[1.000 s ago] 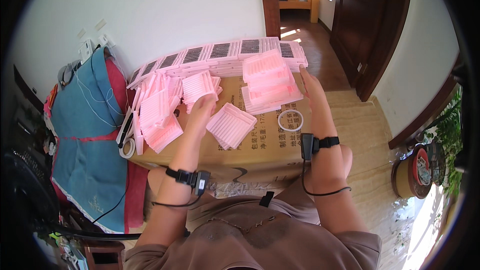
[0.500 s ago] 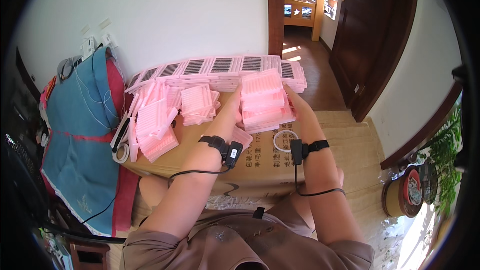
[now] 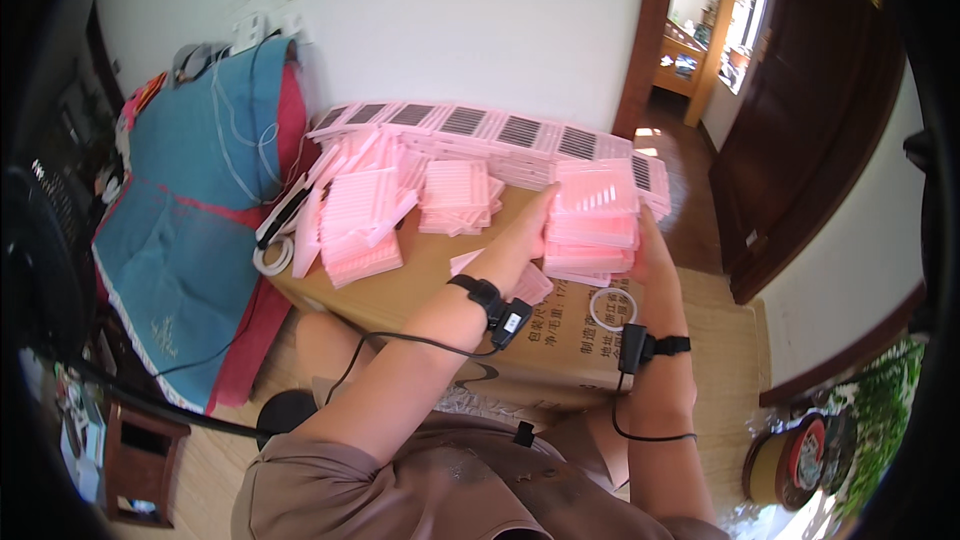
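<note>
A stack of flat pink plastic cases (image 3: 592,230) with ribbed faces stands at the right end of a cardboard box. My left hand (image 3: 535,228) presses on the stack's left side, and my right hand (image 3: 652,248) on its right side. Both hands hold it between them; most of the fingers are hidden behind the cases. A loose pink case (image 3: 528,286) lies beside my left wrist, partly covered by it. Left of the stack are a small pile of pink cases (image 3: 455,197) and a larger, jumbled heap (image 3: 362,225).
Along the wall runs a row of pink cases with dark strips (image 3: 465,121). The cardboard box (image 3: 400,305) serves as the work surface. White tape rolls (image 3: 272,256) (image 3: 613,309) lie at its left corner and near my right wrist. A teal cloth cover (image 3: 190,230) stands left; potted plants are right.
The view has turned, so the scene sits farther right and tilted. The stack between my hands, stepped and uneven before, looks more evenly lined up. Both hands remain at its sides.
</note>
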`<state>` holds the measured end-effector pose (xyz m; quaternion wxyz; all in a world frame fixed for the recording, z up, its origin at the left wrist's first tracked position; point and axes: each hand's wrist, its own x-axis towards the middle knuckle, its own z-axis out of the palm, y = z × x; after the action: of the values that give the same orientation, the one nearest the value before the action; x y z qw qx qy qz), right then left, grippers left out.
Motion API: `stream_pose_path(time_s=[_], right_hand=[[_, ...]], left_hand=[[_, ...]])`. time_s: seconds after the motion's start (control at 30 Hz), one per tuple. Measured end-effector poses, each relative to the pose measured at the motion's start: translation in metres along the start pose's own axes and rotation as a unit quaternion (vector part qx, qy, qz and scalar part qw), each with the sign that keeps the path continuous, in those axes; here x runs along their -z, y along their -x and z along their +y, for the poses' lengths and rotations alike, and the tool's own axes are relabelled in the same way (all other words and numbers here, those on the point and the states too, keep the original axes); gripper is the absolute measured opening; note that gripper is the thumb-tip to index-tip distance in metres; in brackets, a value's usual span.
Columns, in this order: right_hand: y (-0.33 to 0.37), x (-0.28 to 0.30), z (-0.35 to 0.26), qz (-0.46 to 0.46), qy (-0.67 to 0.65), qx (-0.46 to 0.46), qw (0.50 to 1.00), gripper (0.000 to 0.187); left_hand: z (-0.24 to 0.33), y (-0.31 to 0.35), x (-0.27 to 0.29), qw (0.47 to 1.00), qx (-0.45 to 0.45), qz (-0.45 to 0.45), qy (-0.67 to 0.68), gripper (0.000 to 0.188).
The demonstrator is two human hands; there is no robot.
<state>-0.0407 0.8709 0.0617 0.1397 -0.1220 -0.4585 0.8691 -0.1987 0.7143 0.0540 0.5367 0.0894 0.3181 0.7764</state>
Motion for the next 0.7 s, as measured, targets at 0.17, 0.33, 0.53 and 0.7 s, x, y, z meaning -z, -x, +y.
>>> stream_pose_path(time_s=[0.17,0.33,0.53,0.7], right_hand=[[0.009,-0.007,-0.017,-0.025,0.02,-0.016,0.999,0.069],[0.004,-0.041,-0.027,0.033,0.061,0.01,0.998,0.09],[-0.005,-0.148,-0.023,-0.109,0.066,0.026,0.991,0.088],[-0.033,-0.256,0.006,-0.17,0.066,-0.034,0.983,0.089]], left_hand=[[0.004,0.018,-0.018,1.0,-0.027,0.009,0.003,0.063],[0.036,0.057,-0.043,0.994,-0.087,0.029,-0.056,0.066],[0.115,0.137,-0.046,0.992,-0.114,0.004,-0.047,0.06],[0.181,0.212,-0.013,0.949,-0.278,0.08,-0.127,0.06]])
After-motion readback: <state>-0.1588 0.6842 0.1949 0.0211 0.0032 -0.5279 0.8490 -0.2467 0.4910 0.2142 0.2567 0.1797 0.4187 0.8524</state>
